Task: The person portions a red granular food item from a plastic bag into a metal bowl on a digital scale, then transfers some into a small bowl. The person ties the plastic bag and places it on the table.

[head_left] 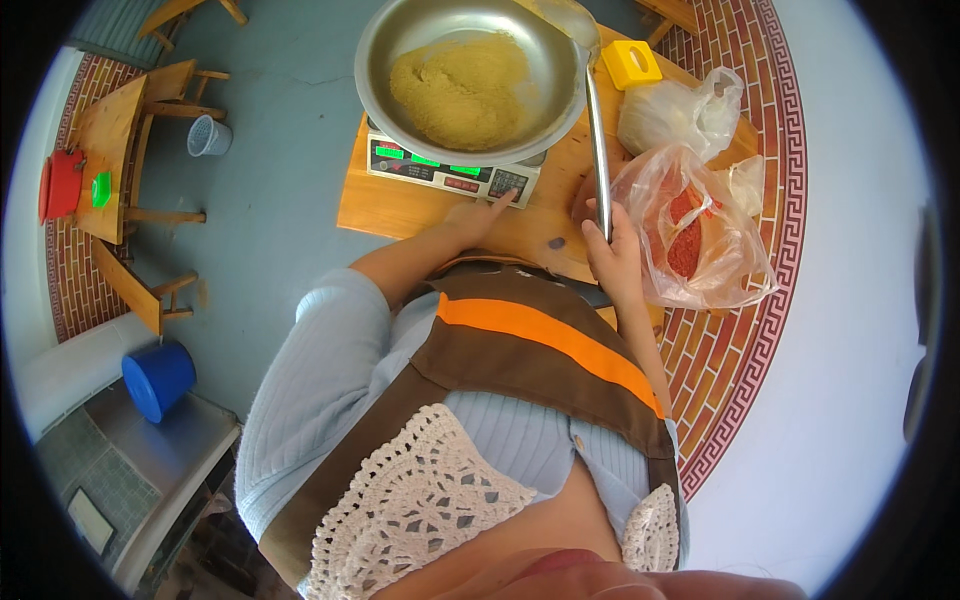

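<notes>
My left hand (482, 218) reaches to the keypad of a digital scale (425, 172), its index finger stretched out onto the keys. That hand holds nothing. On the scale rests a wide steel basin (375, 80) with a heap of yellowish-brown powder (465, 90) in it. My right hand (614, 250) is closed around the lower end of a long-handled metal ladle (597, 130). The ladle stands along the basin's right side, its head at the far rim. Close beside my right hand lies a clear plastic bag (735, 250) with red powder (686, 250) inside.
A yellow box (631, 65) and a whitish plastic bag (680, 112) sit farther back on the wooden table (385, 205). The brick-patterned wall (768, 170) runs along the right. Away to the left are another table, a pale bin (208, 137) and a blue bucket (158, 382).
</notes>
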### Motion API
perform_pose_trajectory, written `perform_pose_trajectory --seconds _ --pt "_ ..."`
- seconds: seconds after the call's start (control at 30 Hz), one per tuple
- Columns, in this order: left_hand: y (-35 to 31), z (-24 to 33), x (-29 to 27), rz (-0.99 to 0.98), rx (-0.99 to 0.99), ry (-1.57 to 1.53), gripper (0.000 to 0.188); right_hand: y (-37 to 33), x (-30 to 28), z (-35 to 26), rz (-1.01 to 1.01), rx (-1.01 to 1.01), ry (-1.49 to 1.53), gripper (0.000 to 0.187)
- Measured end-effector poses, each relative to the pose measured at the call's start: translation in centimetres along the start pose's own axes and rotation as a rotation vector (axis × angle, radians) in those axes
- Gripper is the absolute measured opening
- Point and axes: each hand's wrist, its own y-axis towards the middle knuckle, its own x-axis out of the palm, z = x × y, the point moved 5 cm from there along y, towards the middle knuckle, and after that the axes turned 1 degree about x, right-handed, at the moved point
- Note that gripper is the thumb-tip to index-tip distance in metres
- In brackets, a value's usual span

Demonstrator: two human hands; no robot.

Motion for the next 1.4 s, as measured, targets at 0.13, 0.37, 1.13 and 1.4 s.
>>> perform_pose_trajectory --seconds 0.13,0.37,1.13,1.4 --pt "-0.2 0.5 -0.6 0.069 -0.004 0.05 0.08 0.3 -0.2 -0.6 -0.008 -0.05 0.007 0.03" --pt "-0.1 1.8 -0.8 0.013 -0.062 0.141 0.072 0.4 -1.0 -1.7 -0.02 -0.075 -0.051 0.03" --pt "-2.3 13.5 -15.3 0.102 0.403 -0.371 0.045 -6.2 -8.1 -3.6 -0.226 0.18 0.635 0.017" --pt "-0.6 23.9 -25.3 0.269 0.541 -0.375 0.065 -18.2 -17.3 -0.7 0.409 0.095 0.411 0.012"
